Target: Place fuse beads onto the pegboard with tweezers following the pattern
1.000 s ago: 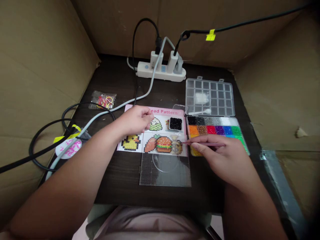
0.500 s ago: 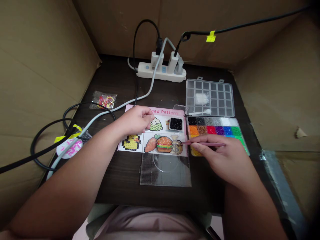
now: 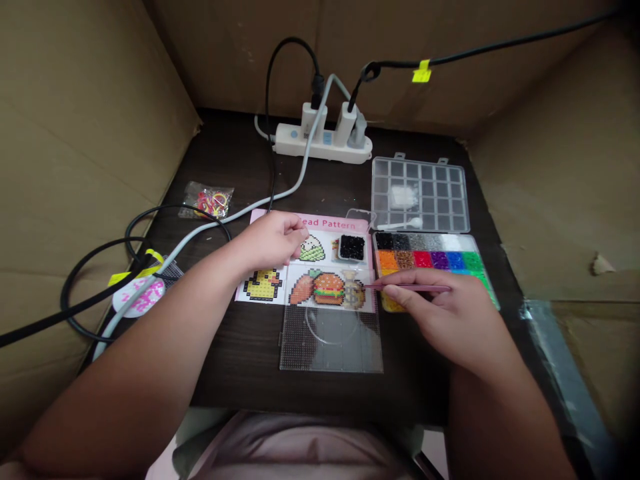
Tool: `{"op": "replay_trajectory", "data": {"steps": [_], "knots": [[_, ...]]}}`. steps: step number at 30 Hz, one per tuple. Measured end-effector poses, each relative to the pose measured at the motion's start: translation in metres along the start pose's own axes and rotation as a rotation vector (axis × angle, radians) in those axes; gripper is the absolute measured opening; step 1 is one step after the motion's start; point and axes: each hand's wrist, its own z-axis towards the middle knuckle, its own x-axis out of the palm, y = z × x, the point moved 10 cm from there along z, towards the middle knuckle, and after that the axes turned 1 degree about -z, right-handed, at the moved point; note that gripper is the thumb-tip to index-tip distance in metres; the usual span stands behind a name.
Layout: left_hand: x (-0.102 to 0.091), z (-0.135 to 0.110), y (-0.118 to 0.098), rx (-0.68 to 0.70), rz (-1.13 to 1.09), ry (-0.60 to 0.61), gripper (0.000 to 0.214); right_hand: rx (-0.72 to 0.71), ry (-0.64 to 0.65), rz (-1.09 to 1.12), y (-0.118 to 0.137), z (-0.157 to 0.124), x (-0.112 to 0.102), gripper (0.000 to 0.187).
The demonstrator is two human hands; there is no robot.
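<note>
My right hand (image 3: 445, 307) is closed on pink tweezers (image 3: 420, 288), whose tip reaches left over the money bag picture (image 3: 354, 293). That picture is on the bead pattern sheet (image 3: 260, 220). A clear pegboard (image 3: 330, 357) overlaps the sheet's front part, with the burger picture (image 3: 329, 289) showing through it. My left hand (image 3: 277, 239) lies over the sheet's left side with its fingers curled in; what they hold, if anything, is hidden. Just right of it, a small tray of black beads (image 3: 352, 247) stands on the sheet.
A sorted bead box (image 3: 425, 241) lies at the right, its open lid (image 3: 420, 193) behind it. Further back is a white power strip (image 3: 325, 143) with cables. On the left are a small plastic bag (image 3: 207, 201) and looped cables (image 3: 130, 233). Cardboard walls surround the table.
</note>
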Motion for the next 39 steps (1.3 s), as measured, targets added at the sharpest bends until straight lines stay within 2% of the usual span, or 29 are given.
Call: {"op": "replay_trajectory", "data": {"steps": [39], "knots": [[-0.0003, -0.0014, -0.002, 0.004, 0.014, 0.007, 0.017, -0.001, -0.003, 0.017, 0.0027, -0.0005, -0.0004, 0.016]]}}
